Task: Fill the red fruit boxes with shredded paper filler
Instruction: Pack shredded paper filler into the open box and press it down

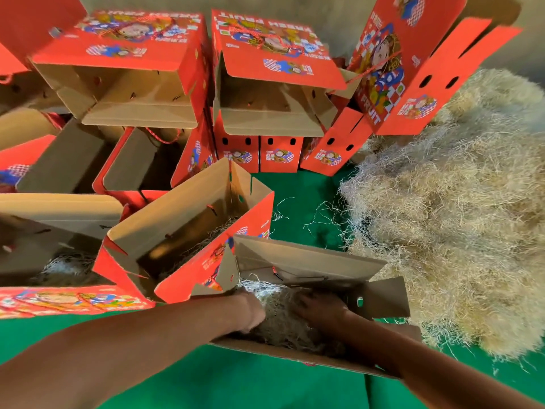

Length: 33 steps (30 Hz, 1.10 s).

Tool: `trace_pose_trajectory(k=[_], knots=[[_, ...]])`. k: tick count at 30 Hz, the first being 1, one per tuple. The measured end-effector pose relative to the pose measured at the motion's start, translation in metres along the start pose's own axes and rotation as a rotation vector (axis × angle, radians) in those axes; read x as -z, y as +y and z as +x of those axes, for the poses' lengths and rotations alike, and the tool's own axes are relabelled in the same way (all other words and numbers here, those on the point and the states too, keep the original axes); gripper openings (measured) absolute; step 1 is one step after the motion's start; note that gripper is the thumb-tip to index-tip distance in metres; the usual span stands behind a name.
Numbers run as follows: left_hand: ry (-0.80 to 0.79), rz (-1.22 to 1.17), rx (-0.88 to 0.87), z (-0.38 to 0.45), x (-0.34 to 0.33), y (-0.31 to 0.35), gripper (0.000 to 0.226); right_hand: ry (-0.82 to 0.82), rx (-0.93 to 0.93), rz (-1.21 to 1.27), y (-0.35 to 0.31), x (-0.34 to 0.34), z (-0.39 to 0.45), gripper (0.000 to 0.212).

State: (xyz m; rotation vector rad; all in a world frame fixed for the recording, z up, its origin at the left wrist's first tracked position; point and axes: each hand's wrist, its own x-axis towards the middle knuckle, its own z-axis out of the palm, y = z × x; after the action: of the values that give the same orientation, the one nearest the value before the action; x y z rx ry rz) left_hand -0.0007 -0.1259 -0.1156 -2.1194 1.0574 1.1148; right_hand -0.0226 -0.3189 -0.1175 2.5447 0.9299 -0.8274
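An open red fruit box (306, 261) lies in front of me with its brown flaps spread. Both my hands are down inside it. My left hand (250, 312) presses into the pale shredded paper filler (283, 326) at the box's left end, its fingers buried in the strands. My right hand (318, 307) lies palm down on the filler near the middle, fingers spread. A second open box (188, 231) just to the left holds a thin layer of filler along its bottom.
A big heap of shredded paper (460, 208) covers the green floor (265, 388) on the right. Several more open red boxes (124, 69) stand stacked at the back and left, one (59, 261) with filler inside. Loose strands lie scattered between box and heap.
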Motion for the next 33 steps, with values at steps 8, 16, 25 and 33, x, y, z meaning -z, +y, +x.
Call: trace_pose_trajectory(k=[8, 16, 25, 33], knots=[[-0.064, -0.232, -0.028, -0.003, -0.003, -0.009, 0.033, -0.098, -0.145, 0.122, 0.004, -0.004, 0.002, 0.05], [0.261, -0.31, 0.044, -0.005, 0.017, -0.013, 0.031, 0.017, -0.008, -0.105, 0.005, 0.011, -0.019, 0.028], [-0.007, -0.052, 0.115, 0.006, 0.011, -0.02, 0.044, -0.31, 0.04, 0.252, 0.01, -0.006, -0.029, 0.031], [0.242, -0.243, 0.051, -0.01, 0.035, -0.014, 0.021, -0.056, -0.067, 0.196, 0.021, 0.01, -0.017, 0.05]])
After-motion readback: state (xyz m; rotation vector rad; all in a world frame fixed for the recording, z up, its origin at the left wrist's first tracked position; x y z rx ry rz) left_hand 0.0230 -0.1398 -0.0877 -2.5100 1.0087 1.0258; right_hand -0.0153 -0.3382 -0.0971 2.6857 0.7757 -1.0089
